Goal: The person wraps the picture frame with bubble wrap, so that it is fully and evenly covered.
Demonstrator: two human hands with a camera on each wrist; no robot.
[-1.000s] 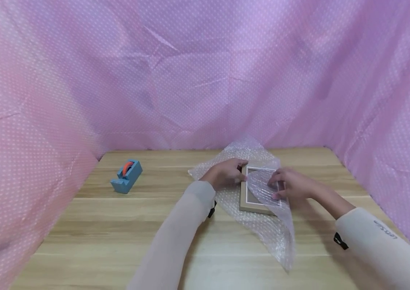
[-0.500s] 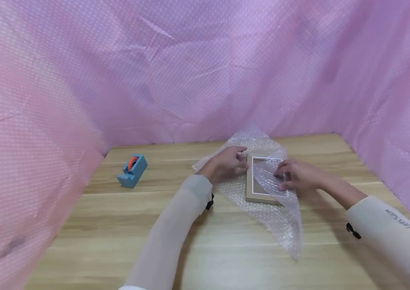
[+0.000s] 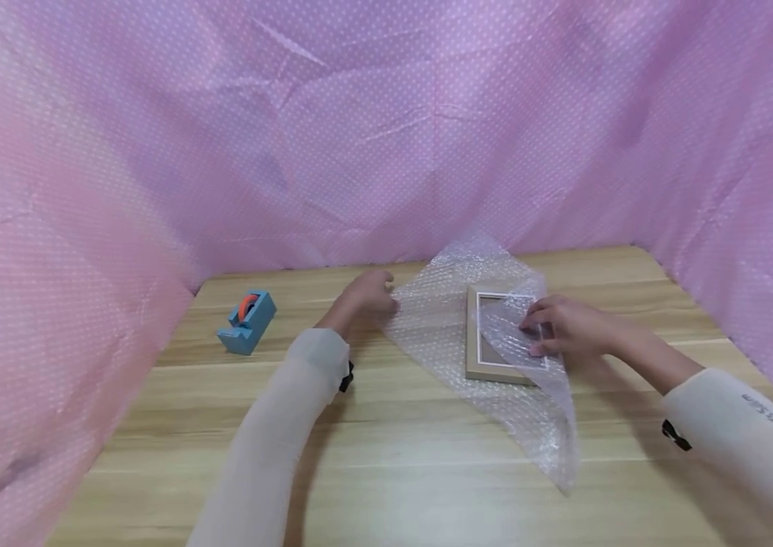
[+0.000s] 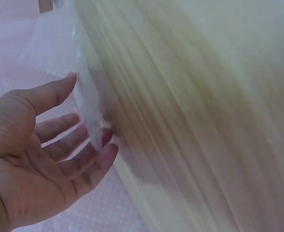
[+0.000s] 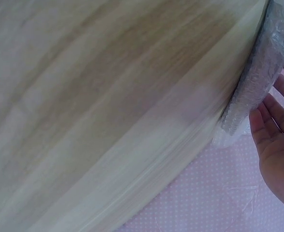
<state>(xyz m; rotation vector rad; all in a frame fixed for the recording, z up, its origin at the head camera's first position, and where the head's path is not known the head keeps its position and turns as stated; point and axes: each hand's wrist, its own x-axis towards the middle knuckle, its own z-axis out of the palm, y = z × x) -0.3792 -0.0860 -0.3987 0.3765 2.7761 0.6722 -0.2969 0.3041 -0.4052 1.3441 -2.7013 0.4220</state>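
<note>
Through the head camera I see a light-brown picture frame [image 3: 489, 353] lying flat on a sheet of clear bubble wrap [image 3: 434, 327], on a wood-grain table [image 3: 393, 456]. The frame's long axis appears to run away from the person, near to far. Part of the wrap is folded over its right side.

The right hand [image 3: 567, 327] is nearer: it is at the frame's right edge, fingertips and thumb apart, resting on the folded layer. I cannot tell how hard they press. The left hand [image 3: 369, 292] is well apart from the frame, to its left, at the wrap's left corner. In the left wrist view that corner passes between thumb and fingers, which stand apart rather than pinched.

The relation I judge decisive: from the left hand, the frame lies rightward and slightly nearer the person, across a flat stretch of wrap.

Farther left of the frame stands a blue tape dispenser [image 3: 259, 317]. Behind the frame hangs pink dotted fabric [image 3: 359, 152].
</note>
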